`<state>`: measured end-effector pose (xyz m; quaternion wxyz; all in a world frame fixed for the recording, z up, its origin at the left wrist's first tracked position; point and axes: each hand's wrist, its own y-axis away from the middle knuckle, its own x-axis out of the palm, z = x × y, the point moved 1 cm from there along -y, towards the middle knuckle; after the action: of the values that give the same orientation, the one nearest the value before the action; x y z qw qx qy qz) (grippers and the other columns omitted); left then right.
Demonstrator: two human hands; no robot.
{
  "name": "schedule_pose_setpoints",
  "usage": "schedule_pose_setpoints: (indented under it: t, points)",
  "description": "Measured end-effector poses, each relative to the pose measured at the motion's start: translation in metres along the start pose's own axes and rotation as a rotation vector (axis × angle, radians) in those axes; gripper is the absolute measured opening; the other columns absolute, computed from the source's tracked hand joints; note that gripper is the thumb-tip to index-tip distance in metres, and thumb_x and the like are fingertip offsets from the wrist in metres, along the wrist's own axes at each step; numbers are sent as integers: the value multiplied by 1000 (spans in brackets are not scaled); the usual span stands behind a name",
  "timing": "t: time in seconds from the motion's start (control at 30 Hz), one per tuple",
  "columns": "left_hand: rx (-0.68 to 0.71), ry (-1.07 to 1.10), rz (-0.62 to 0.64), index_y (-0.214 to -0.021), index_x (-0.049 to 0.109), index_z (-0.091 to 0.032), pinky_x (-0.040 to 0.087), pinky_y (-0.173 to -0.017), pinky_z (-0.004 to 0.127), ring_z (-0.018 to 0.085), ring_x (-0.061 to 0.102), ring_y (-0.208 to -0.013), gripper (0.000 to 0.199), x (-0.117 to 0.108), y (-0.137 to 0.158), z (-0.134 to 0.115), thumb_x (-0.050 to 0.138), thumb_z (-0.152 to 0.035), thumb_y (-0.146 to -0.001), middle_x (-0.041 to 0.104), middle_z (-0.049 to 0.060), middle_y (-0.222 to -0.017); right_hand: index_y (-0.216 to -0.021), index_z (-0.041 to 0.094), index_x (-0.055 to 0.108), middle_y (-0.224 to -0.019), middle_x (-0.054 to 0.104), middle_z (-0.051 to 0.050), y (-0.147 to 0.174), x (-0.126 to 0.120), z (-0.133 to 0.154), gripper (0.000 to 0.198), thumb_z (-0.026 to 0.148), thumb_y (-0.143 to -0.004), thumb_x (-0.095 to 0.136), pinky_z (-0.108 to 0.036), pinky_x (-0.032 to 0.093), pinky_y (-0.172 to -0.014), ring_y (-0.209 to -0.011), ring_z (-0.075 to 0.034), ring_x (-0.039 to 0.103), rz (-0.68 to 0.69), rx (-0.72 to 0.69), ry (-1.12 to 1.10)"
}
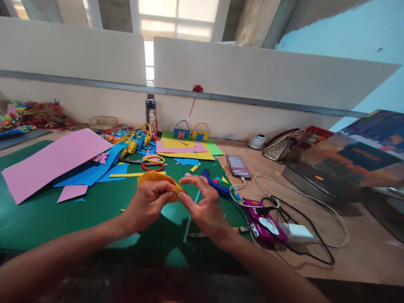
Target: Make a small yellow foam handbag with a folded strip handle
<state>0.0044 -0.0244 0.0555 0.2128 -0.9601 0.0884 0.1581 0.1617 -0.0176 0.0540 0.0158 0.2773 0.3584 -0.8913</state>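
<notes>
My left hand (151,204) is closed on a folded yellow-orange craft sheet (150,177), its thumb and fingers pinching near the right end. Across from it, my right hand (203,204) has its thumb pressed against the same sheet's right edge, with the index finger arched above. Both hands hold the sheet over the green cutting mat (104,227). A blue glue gun (217,185) lies just beyond my right hand, with a clear glue stick (187,227) below. Partly under my right wrist is a utility knife (241,229). Scissors (153,163) with red and yellow handles rest behind the sheet.
Pink sheet (59,162) and blue sheets (90,170) lie left. Two small finished bags (181,130) stand at the back near a bottle (150,111). To the right are a phone (238,166), a purple power strip (263,223), looping cables and a purse (280,145).
</notes>
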Motion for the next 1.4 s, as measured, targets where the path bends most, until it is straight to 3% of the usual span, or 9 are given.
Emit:
schedule_pose_setpoints:
  t: [0.23,0.57,0.83,1.0,1.17,1.3,1.4]
  points:
    - [-10,-31,7,-77,66,-15,43,-55,19,12,55,-62,18,3,0,6,50,-22,-81,65,2,-70,-94,22,55,-96,66,-4,-2,2,-3,22,27,-74,64,-51,32,-96,-92,-22,60,-5,31,21]
    - [-15,-44,59,-73,67,-14,35,-49,17,10,47,-56,21,0,-4,10,52,-27,-80,59,0,-63,-99,24,52,-101,66,-6,-2,7,-12,27,29,-74,63,-55,19,-103,-97,-25,61,-44,-86,161]
    - [-11,0,89,-73,66,-14,37,-52,17,10,50,-61,17,1,-5,9,50,-20,-77,58,1,-69,-97,24,51,-101,66,-6,-5,8,-16,29,22,-71,64,-53,22,-102,-98,-25,61,-56,-184,206]
    - [-66,85,127,-77,66,-14,38,-53,17,10,53,-63,16,2,-6,10,51,-16,-74,60,0,-71,-96,23,53,-99,66,-5,-7,9,-15,29,22,-69,65,-54,23,-101,-96,-25,61,-19,-96,156]
    - [-250,493,-17,-83,56,-14,46,-59,21,12,60,-63,22,-4,-15,10,65,-17,-63,63,-1,-71,-98,23,56,-99,65,-5,-7,1,-10,23,33,-78,62,-45,40,-91,-94,-23,60,-18,17,34]
    - [-333,785,-222,-80,49,-16,50,-58,24,13,63,-59,34,-15,-24,9,73,-17,-56,64,-2,-70,-99,23,56,-97,65,-5,-7,-4,-7,19,33,-83,57,-37,46,-82,-93,-20,60,-75,-41,7]
    - [-362,897,-321,-89,50,-17,52,-59,25,13,64,-60,42,-19,-28,8,73,-9,-54,65,-1,-74,-105,21,54,-83,66,-2,-5,0,-10,22,31,-85,55,-32,49,-72,-79,-17,64,-42,-40,-20]
